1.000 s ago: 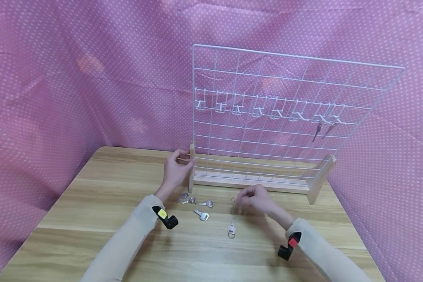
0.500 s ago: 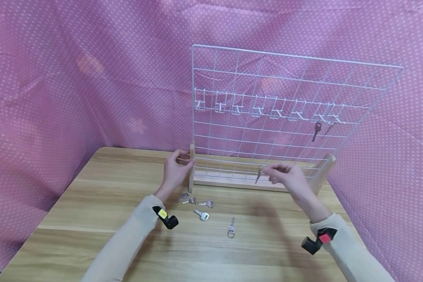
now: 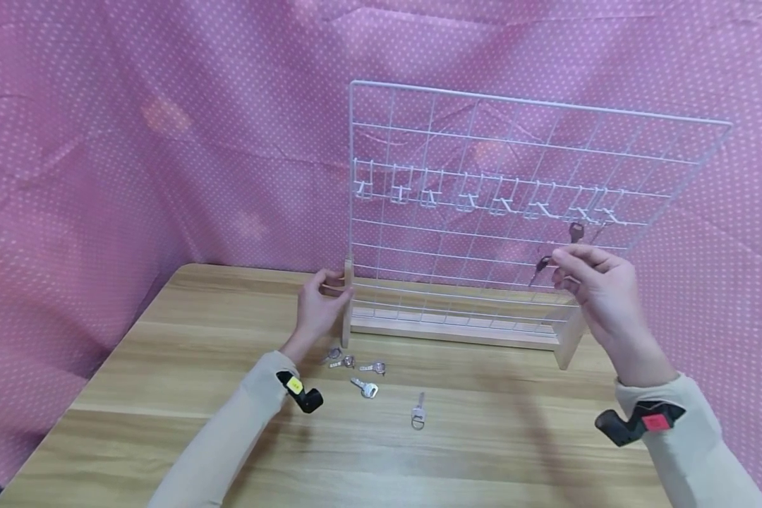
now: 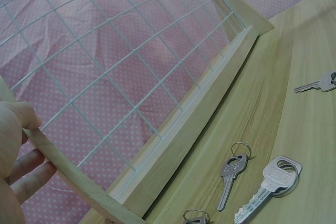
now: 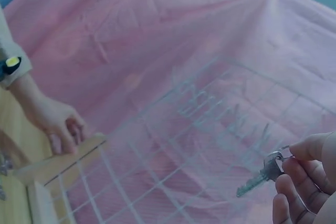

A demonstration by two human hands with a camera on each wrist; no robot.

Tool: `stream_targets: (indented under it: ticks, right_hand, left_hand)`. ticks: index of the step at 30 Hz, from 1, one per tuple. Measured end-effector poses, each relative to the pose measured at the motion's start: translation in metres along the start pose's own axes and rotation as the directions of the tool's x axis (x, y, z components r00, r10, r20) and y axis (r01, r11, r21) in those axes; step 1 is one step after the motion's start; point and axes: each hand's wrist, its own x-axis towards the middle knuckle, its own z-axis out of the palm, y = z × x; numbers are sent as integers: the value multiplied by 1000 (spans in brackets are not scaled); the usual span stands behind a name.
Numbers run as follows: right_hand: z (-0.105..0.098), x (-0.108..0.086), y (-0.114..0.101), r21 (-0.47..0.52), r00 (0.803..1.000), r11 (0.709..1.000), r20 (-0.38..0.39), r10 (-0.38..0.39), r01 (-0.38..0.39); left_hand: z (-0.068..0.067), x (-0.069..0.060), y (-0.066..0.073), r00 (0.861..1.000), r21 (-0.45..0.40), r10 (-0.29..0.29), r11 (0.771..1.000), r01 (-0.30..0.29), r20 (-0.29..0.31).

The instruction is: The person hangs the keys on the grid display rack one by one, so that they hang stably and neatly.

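My right hand point(image 3: 603, 289) pinches the ring of a key point(image 5: 272, 165), and the key's blade points down to the left. It is in front of the right part of a white wire grid rack point(image 3: 444, 243), a little below the row of hooks point(image 3: 540, 209). Another key point(image 3: 576, 231) hangs from a hook just above my right hand; a thin one point(image 3: 600, 231) hangs to its right. At the rack's left end, my left hand point(image 3: 320, 307) grips the wooden upright point(image 3: 348, 303) between thumb and fingers.
Several ringed keys lie on the wooden table point(image 3: 228, 339) before the rack, among them a key point(image 3: 365, 388) near the middle and a lone key point(image 3: 418, 413) farther right. The rack's wooden base point(image 3: 451, 330) runs along behind them. Pink dotted cloth point(image 3: 165, 141) surrounds the table.
My right hand has lifted a key off the table and carried it up and to the right, near the hooks. My left hand has stayed on the upright.
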Motion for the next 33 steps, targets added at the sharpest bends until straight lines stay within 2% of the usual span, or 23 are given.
stream_targets:
  ticks: [4,10,20,29,33]
  right_hand:
    - [3,6,-11,68,1000,998,-25,-14,16]
    - [9,15,-19,120,998,993,-60,8,-1]
    - [13,25,-9,198,993,980,-104,58,-36]
    - [11,28,4,146,993,989,-114,26,-9]
    - [7,21,19,39,995,999,-99,10,-6]
  left_hand:
    - [0,0,0,1000,-3,-9,1000,9,0]
    - [1,0,-2,1000,-2,-8,1000,8,2]
    - [0,-1,-1,1000,13,-4,1000,4,3]
    - [1,0,-2,1000,12,-5,1000,5,-2]
    - [1,0,-2,1000,14,0,1000,0,-4]
